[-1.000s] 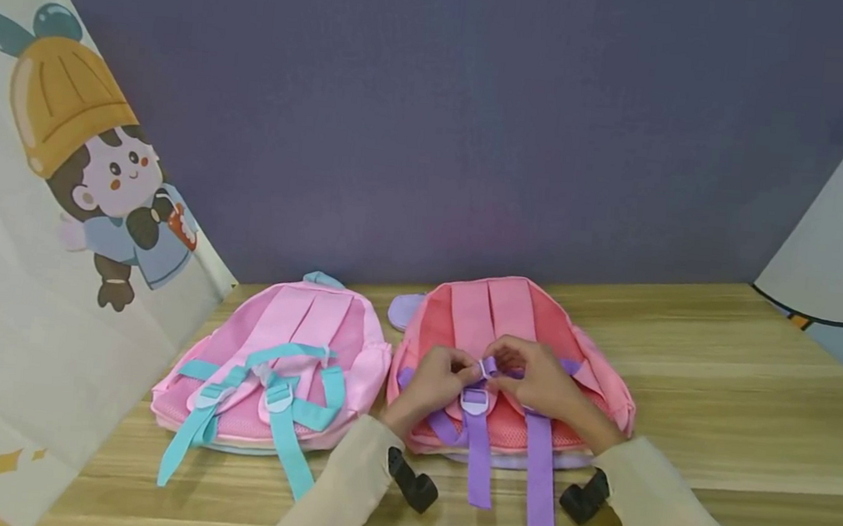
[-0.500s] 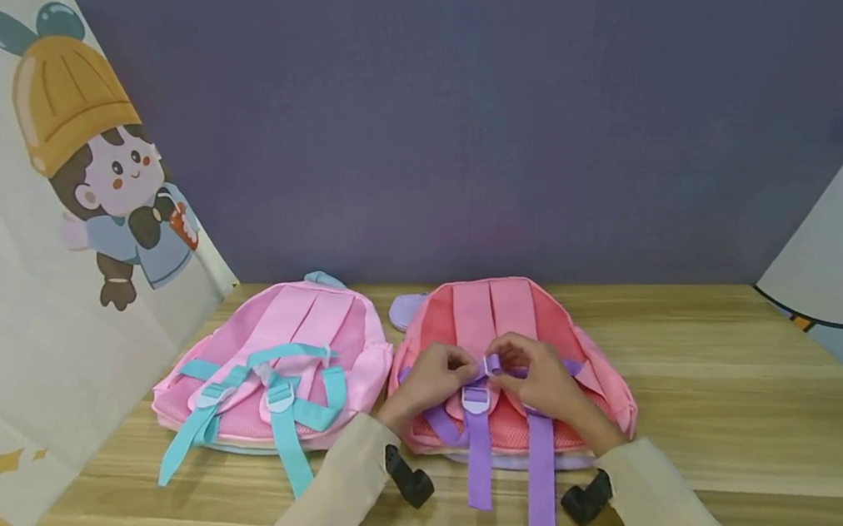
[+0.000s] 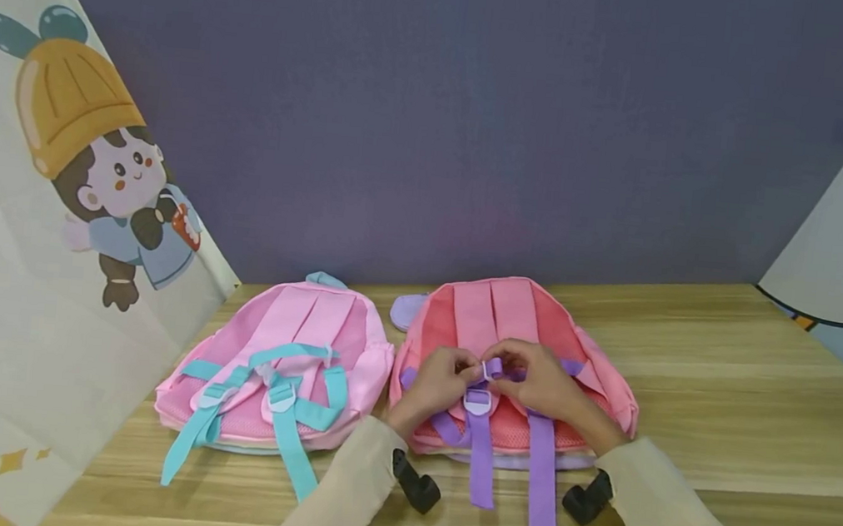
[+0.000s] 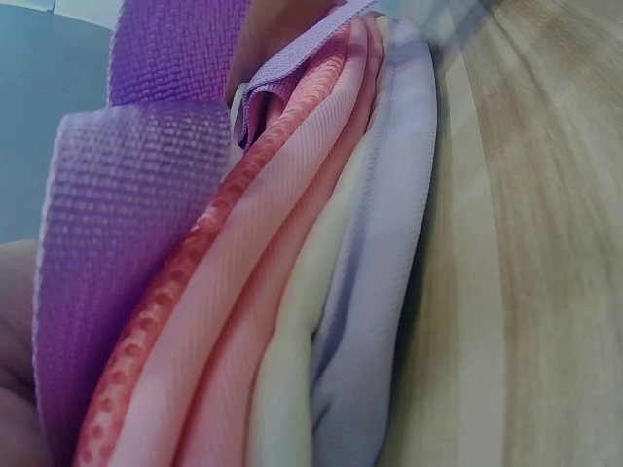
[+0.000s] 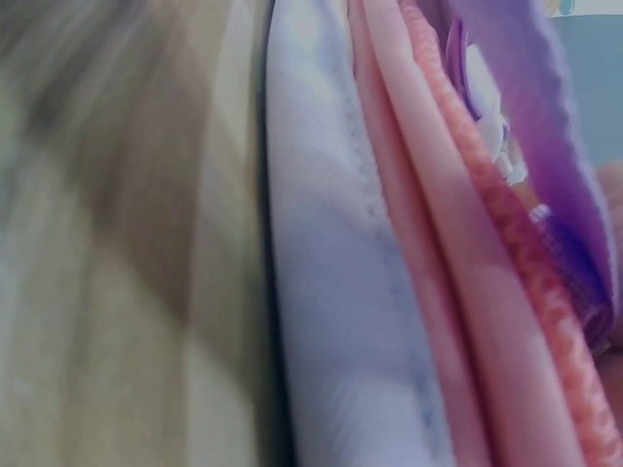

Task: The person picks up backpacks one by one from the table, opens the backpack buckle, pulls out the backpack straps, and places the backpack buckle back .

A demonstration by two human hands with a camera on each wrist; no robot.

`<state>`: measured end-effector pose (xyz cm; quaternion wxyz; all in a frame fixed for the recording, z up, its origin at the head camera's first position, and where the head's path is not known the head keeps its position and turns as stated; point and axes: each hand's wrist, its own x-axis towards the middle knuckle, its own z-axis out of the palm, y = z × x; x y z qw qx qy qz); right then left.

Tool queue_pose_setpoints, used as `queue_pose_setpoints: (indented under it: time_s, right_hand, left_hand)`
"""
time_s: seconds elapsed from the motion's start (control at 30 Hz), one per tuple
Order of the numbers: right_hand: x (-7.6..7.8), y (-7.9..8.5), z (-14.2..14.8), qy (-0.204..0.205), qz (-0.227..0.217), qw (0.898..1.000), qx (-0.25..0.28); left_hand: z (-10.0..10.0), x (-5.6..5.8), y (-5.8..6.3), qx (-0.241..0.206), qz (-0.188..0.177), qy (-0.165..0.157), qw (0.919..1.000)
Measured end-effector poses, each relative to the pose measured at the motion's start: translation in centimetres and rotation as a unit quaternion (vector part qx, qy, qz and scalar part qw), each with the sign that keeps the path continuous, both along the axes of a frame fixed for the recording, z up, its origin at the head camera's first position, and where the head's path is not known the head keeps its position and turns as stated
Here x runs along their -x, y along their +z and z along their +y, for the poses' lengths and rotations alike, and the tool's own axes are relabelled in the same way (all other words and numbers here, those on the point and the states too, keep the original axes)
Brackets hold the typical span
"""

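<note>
A coral-pink backpack lies with its shoulder straps facing up, right of centre in the head view. Over its middle, my left hand and right hand meet fingertip to fingertip. Between them is a purple webbing strap with a small white buckle on it. The left thumb and finger pinch at the buckle's left side; the right ones pinch the strap on its right. Just below sits a white strap adjuster. Two purple strap tails hang onto the table. Both wrist views show mostly the bag's layered edge.
A light-pink backpack with turquoise straps lies close on the left. Behind the coral bag a lilac piece shows. The wooden table ends at a dark back panel, with printed walls at both sides.
The white buckle has turned slightly between my fingertips, and the purple strap loop beside it has shifted a little to the right. Both hands stay at the same spot; the backpacks lie as before.
</note>
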<state>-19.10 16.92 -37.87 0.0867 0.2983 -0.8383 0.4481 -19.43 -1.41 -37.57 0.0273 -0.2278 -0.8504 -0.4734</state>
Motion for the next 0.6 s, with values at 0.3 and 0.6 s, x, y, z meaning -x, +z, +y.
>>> queue_pose_setpoints:
  time_s: [0.3, 0.6]
  right_hand:
    - [0.04, -0.04, 0.06, -0.013, -0.003, 1.0, 0.009]
    - [0.16, -0.24, 0.24, -0.008, 0.017, 0.999, 0.034]
  left_hand:
    - [-0.01, 0.09, -0.08, -0.027, -0.003, -0.006, 0.9996]
    - [-0.54, 0.21, -0.04, -0.007, 0.013, -0.005, 0.9999]
